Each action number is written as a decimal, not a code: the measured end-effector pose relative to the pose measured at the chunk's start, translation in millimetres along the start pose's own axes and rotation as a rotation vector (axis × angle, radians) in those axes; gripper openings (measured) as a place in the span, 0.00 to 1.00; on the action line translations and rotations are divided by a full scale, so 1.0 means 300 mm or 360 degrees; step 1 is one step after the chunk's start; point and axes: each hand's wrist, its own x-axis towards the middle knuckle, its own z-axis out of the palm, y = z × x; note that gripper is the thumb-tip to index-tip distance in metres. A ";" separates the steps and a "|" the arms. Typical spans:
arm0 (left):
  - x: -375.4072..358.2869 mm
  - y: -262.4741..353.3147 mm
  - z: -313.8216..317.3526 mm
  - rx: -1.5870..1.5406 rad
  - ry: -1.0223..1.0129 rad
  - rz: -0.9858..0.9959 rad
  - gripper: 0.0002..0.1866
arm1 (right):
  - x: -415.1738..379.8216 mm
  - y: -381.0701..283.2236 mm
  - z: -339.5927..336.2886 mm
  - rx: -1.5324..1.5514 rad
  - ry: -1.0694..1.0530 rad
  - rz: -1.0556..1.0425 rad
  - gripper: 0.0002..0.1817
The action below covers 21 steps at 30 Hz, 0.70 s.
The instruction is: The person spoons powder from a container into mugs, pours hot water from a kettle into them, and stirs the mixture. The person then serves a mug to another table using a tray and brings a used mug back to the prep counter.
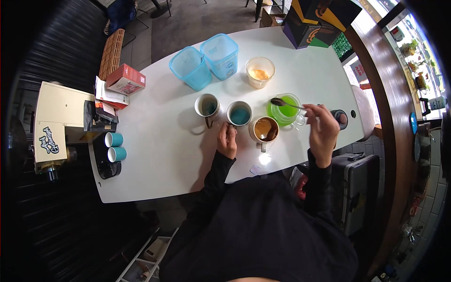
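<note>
seen from above, a white table (155, 155) carried everything, with a cream machine (56, 127) just off its left edge. two blue plastic tubs (206, 61) stood at the far side, beside a clear cup of orange powder (260, 72). nearer the person sat a row of vessels: a mug with teal inside (207, 105), a mug of blue liquid (239, 113), a mug of brown liquid (266, 129) with a spoon resting in it, and a clear cup of bright green liquid (285, 109). the left hand (228, 140) touched the blue mug at its handle, its grip curled about it, though how tightly could not be told. the right hand (322, 128) pinched the end of a long spoon (286, 103), its grip clenched on the handle, the bowl held just over the green cup's rim. the spoon looked light, stiff and smooth, best held far back on its handle; the full mugs looked heavy, breakable, likely to spill, best taken by the handle
</note>
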 end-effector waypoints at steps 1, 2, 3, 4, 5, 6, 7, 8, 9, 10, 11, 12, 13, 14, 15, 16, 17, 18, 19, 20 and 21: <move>0.001 0.001 -0.001 0.0037 -0.0016 0.0022 0.11 | -0.004 -0.024 0.021 -0.0020 -0.0097 -0.0050 0.09; 0.001 0.002 -0.004 0.0076 -0.0033 0.0043 0.11 | -0.010 -0.046 0.044 0.0015 -0.0173 -0.0078 0.10; 0.000 0.007 -0.003 0.0077 -0.0027 0.0042 0.11 | -0.017 -0.048 0.071 0.0048 -0.0232 -0.0102 0.10; -0.003 0.015 0.002 0.0032 -0.0019 0.0010 0.11 | -0.026 -0.039 0.102 0.0081 -0.0293 -0.0126 0.09; -0.004 0.020 0.005 -0.0014 -0.0010 -0.0020 0.11 | -0.031 -0.030 0.134 0.0108 -0.0346 -0.0151 0.09; -0.005 0.018 0.004 -0.0014 -0.0002 -0.0019 0.11 | -0.034 -0.025 0.161 0.0134 -0.0400 -0.0177 0.09; -0.003 0.017 0.004 -0.0014 -0.0016 0.0010 0.11 | -0.036 -0.031 0.178 0.0114 -0.0500 -0.0137 0.08; -0.001 0.015 0.004 -0.0015 -0.0028 0.0040 0.11 | -0.037 -0.027 0.198 0.0116 -0.0506 -0.0146 0.08; 0.001 0.017 0.006 -0.0017 -0.0017 0.0042 0.11 | -0.038 -0.016 0.222 0.0096 -0.0555 -0.0209 0.08; 0.001 0.018 0.008 0.0010 -0.0004 0.0070 0.11 | -0.043 -0.004 0.242 0.0077 -0.0604 -0.0269 0.08; 0.001 0.019 0.010 0.0037 0.0010 0.0099 0.10 | -0.048 0.007 0.258 0.0084 -0.0643 -0.0278 0.08; 0.004 0.015 0.010 0.0038 0.0025 0.0102 0.10 | -0.050 0.016 0.271 0.0090 -0.0652 -0.0288 0.08; 0.006 0.012 0.009 0.0069 0.0018 0.0156 0.10 | -0.052 0.024 0.284 0.0061 -0.0707 -0.0321 0.09; 0.007 0.009 0.006 0.0101 0.0012 0.0211 0.10 | -0.054 0.031 0.298 0.0033 -0.0761 -0.0354 0.09; 0.006 0.012 0.005 0.0107 0.0027 0.0213 0.10 | -0.058 0.037 0.310 0.0018 -0.0797 -0.0334 0.10; 0.006 0.015 0.006 0.0091 0.0023 0.0197 0.10 | -0.060 0.041 0.321 0.0025 -0.0804 -0.0343 0.10; 0.007 0.018 0.007 0.0073 0.0016 0.0182 0.10 | -0.060 0.043 0.330 0.0010 -0.0819 -0.0360 0.10; 0.009 0.015 0.006 0.0072 0.0020 0.0184 0.10 | -0.061 0.047 0.337 -0.0008 -0.0831 -0.0375 0.10; 0.010 0.012 0.007 0.0053 0.0010 0.0177 0.10 | -0.062 0.050 0.344 -0.0010 -0.0832 -0.0376 0.10; 0.010 0.009 0.006 0.0036 0.0000 0.0170 0.10 | -0.063 0.052 0.353 -0.0005 -0.0809 -0.0386 0.10; 0.010 0.009 0.007 0.0036 -0.0001 0.0170 0.10 | -0.064 0.056 0.361 0.0000 -0.0786 -0.0396 0.09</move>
